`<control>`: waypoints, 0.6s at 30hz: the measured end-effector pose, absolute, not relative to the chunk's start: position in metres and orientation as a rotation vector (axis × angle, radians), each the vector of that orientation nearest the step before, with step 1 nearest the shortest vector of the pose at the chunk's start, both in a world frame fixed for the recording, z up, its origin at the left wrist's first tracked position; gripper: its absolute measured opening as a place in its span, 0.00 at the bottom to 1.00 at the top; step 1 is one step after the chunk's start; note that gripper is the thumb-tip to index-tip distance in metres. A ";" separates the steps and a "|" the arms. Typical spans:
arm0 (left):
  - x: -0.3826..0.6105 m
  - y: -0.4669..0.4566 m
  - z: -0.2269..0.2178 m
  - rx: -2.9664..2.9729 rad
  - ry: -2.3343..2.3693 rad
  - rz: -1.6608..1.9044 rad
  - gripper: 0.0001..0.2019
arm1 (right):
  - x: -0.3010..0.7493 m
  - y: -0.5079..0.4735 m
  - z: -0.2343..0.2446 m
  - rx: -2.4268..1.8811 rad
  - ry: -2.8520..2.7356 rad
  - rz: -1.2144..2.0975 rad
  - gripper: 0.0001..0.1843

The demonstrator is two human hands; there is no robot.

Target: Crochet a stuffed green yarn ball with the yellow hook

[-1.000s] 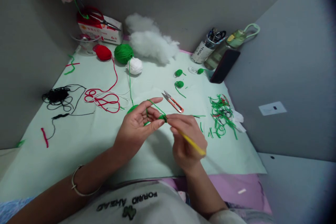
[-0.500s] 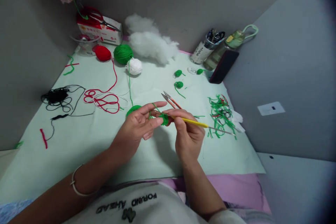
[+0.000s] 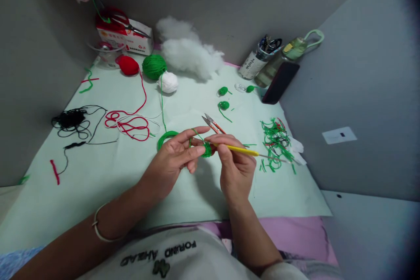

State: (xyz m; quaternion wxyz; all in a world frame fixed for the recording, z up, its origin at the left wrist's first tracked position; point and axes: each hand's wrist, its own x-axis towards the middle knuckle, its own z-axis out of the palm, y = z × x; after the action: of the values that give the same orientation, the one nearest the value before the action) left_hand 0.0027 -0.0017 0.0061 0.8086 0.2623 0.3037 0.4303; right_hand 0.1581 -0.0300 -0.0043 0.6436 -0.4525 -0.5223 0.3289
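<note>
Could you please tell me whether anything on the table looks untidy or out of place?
Mildly: the black yarn at the left lies in a loose, loopy tangle, unlike the compact red yarn ball.

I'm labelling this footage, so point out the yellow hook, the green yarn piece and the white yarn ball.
Yellow hook [image 3: 242, 150]: head view, middle of the handle.
Green yarn piece [image 3: 207, 150]: head view, its uncovered part.
White yarn ball [image 3: 168, 82]: head view, middle of its front.

Tabletop [image 3: 127, 197]: dim, cool, diffuse light; soft shadow at 6 o'clock of green crochet [image 3: 207, 151].
Left wall [image 3: 33, 22], 10 o'clock: deeper shade.
Right wall [image 3: 364, 57], 2 o'clock: paler; blurred black edge.
</note>
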 end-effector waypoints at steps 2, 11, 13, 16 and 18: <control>0.003 -0.003 0.005 0.598 0.656 0.908 0.16 | 0.158 -0.030 -0.005 -1.037 -1.158 0.784 0.07; -0.001 -0.002 0.010 0.662 0.725 0.942 0.14 | 0.160 -0.033 -0.001 -0.964 -1.082 0.900 0.10; -0.001 -0.002 0.009 0.714 0.753 0.962 0.14 | 0.159 -0.037 0.001 -0.996 -1.153 0.788 0.10; -0.001 -0.003 0.006 0.775 0.798 0.986 0.15 | 0.156 -0.040 0.002 -1.016 -1.274 0.632 0.12; -0.001 -0.003 0.004 0.804 0.819 1.006 0.16 | 0.155 -0.042 0.001 -0.994 -1.352 0.552 0.13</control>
State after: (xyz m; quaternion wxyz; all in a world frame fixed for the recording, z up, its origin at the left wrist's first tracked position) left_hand -0.0009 -0.0031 0.0044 0.7226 0.3641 0.3710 0.4556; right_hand 0.1551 -0.0415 0.0009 0.6346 -0.4350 -0.5915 0.2413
